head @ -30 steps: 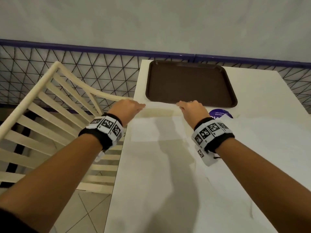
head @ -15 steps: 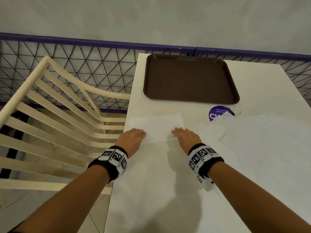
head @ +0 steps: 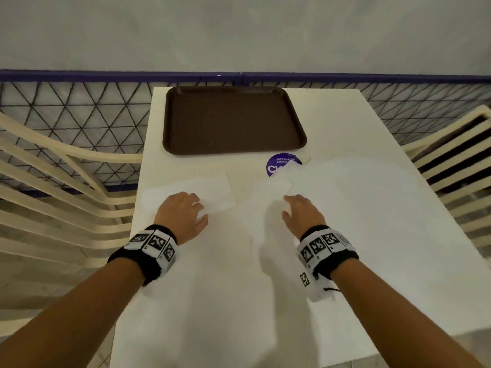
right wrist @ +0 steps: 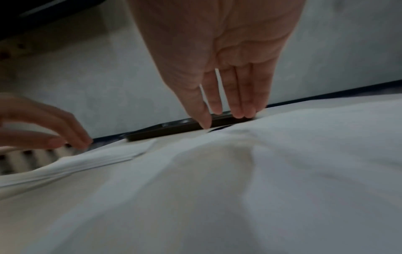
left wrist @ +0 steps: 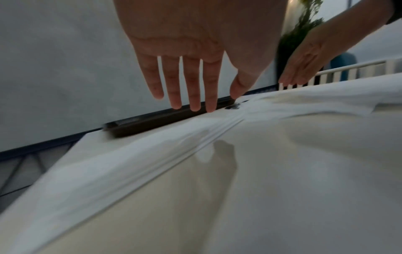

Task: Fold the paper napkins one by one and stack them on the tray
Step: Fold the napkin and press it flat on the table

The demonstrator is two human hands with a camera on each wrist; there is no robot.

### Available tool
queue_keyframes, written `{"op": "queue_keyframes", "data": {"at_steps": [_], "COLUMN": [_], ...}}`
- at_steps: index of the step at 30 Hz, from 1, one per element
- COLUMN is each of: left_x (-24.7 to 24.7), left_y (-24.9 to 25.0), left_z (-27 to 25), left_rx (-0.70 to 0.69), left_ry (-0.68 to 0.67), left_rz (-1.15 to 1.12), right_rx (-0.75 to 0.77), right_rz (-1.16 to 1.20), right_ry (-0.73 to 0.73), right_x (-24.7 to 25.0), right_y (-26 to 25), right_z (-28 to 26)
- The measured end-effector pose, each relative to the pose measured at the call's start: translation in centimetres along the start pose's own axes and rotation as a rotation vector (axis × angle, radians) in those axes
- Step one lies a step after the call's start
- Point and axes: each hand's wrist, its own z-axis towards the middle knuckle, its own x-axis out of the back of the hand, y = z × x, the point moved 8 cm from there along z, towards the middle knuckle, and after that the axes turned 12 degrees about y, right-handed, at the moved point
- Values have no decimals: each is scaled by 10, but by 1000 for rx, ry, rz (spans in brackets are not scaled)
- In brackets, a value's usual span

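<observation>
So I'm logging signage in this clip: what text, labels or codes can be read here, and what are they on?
"Let's keep", small white print on the purple round sticker on the table; the rest of that print is too blurred to read.
"CL", large white letters on the same sticker; the rest is hidden by the paper napkins.
Wristbands: black-and-white square codes only, no words.
Tray: no text visible.

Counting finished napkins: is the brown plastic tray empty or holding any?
Empty: the brown plastic tray shows only bare surface; the folded white paper napkin lies on the table.
</observation>
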Motion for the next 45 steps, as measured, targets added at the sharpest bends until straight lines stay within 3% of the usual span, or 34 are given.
{"op": "queue_keyframes", "data": {"at_steps": [3,6,11,16,21,26,29,33,36,40,45], "left_x": [8,3,-18,-27,-25,-29,-23,-6,0,10,13], "left_y": [57,115,195,240,261,269,277,298,309,265,165], "left_z": [16,20,15,14,13,17,24,41,51,58,19], "left_rx": [-176,-340,-554,-565,-588,-469,-461,-558,-671,-514,-159], "left_ry": [93,59,-33,-91,-30,-133,-120,-57,-88,-108,-81], "left_rz": [-22,-56,-83,-116,-99,-61,-93,-76,-63,-256,-402], "right_rx": [-247,-399,-381,-399,-431,-359,-286,-83,13,-41,68], "right_rz": [15,37,85,138,172,193,121,-23,-22,128,159], "right_ry": [70,-65,-146,-127,-64,-71,-64,43,129,110,-123], "right_x": [18,5,-6,-13,-12,-6,4,33,57,63,17], "right_y": [78,128,146,144,146,153,160,142,118,97,67], "right_z": [-35,-71,-94,-98,-105,-104,-104,-105,-101,-97,-98]}}
